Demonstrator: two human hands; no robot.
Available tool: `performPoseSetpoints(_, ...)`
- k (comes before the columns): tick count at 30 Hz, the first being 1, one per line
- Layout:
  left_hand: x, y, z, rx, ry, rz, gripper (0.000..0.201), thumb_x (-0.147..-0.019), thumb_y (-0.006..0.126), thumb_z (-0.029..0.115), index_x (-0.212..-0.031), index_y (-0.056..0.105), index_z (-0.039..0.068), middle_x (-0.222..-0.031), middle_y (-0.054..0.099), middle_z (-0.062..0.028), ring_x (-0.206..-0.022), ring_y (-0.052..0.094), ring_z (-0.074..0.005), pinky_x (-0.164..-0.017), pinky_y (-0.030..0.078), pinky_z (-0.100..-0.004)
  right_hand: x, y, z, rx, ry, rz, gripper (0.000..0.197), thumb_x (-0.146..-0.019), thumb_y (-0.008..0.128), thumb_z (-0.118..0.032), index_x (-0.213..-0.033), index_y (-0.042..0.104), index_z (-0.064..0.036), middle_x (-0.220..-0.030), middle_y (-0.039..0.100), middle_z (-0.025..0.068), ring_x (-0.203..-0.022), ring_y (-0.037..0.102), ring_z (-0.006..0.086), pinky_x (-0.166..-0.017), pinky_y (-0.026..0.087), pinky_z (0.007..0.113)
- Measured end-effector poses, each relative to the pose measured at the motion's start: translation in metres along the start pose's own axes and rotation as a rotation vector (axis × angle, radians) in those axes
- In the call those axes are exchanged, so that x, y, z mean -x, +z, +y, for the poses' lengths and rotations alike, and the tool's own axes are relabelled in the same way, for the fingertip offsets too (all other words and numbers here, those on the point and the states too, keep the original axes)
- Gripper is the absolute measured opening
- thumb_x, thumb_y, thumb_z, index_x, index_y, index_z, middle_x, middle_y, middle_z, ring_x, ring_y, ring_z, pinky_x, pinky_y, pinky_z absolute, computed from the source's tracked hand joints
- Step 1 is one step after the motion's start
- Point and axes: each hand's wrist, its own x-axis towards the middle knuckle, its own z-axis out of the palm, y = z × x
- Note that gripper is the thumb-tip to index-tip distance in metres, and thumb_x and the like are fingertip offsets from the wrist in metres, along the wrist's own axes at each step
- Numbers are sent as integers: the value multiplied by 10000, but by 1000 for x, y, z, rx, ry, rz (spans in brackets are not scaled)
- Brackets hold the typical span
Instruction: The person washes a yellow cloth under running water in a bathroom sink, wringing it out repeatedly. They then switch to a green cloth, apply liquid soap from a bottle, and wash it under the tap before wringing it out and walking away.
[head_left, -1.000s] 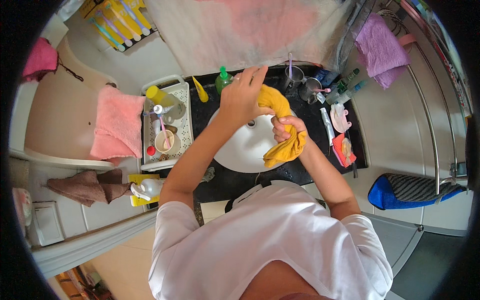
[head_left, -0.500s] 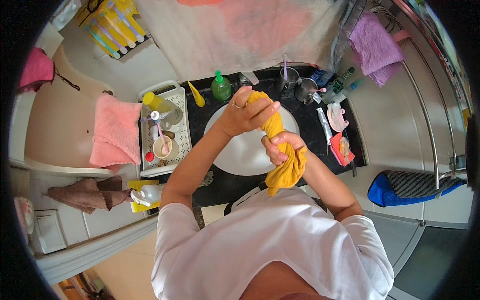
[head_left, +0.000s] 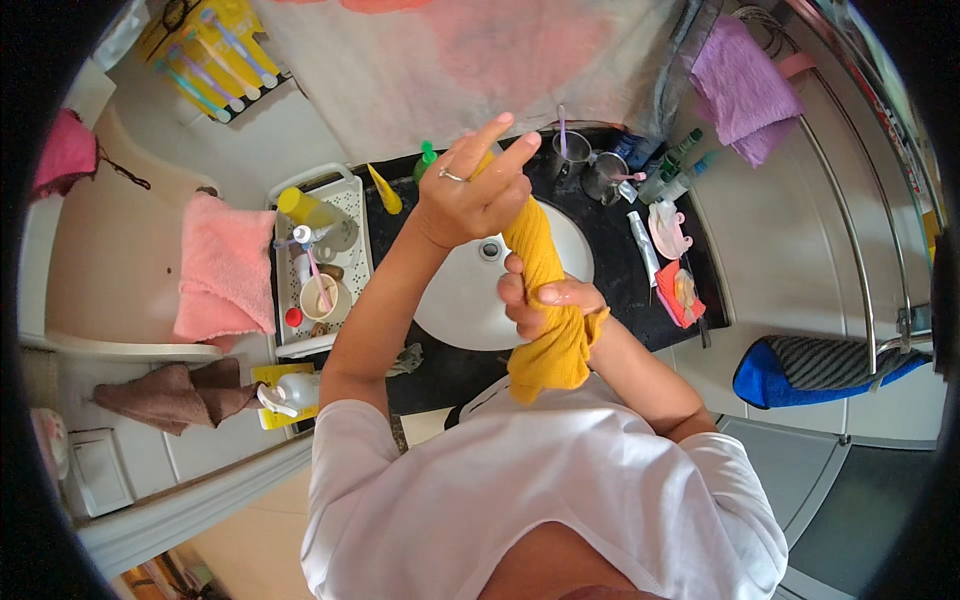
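A twisted yellow cloth (head_left: 538,250) stretches between my two hands above the white washbasin (head_left: 455,310). My left hand (head_left: 472,195), with a ring on one finger, grips the cloth's upper end; two of its fingers point up and away, and a bit of yellow shows between them. Lower down, my right hand (head_left: 548,300) is wrapped round the cloth. Below that hand the loose, bunched end hangs near my white shirt. The basin's drain (head_left: 490,250) shows between my left forearm and the cloth.
Left of the basin stands a white tray (head_left: 355,225) with a cup and bottles. A yellow tube (head_left: 384,190) and a green pump bottle (head_left: 426,160) stand behind. Metal mugs (head_left: 603,178), glass bottles (head_left: 680,150) and a white tube (head_left: 643,248) line the right side.
My left hand has turned and shifted slightly left, with two fingers now stretched upward. My right hand and the cloth's loose end have moved a little left. The drain has come into view.
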Motion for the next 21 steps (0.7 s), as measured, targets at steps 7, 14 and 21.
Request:
performPoseSetpoints(7,17,-5,-1,284,-85,-322,156,-673,664,108,-810,590,100,-898,657,-18,-752,647,-200,-578,517,-295,5,-9,-19,334,104,55,467,-806,668,-152,-1198,426,-72,-787,534,66,-523,500,123,-502,429,264)
performPoseSetpoints(14,57,14,8,373,-370,-655,107,-681,637,117,-780,599,122,-754,617,-38,-657,619,-243,-547,495,-353,-19,-43,-48,1649,-220,237,563,-681,798,-222,-1086,458,-28,-761,573,82,-591,565,220,-576,467,343)
performPoseSetpoints(21,96,27,38,362,-616,-865,104,-670,652,172,-716,582,109,-669,615,-113,-624,626,-313,-554,489,-426,-22,-48,-81,2380,110,310,418,-702,655,-166,-1078,488,-97,-805,641,196,-786,618,400,-701,490,476)
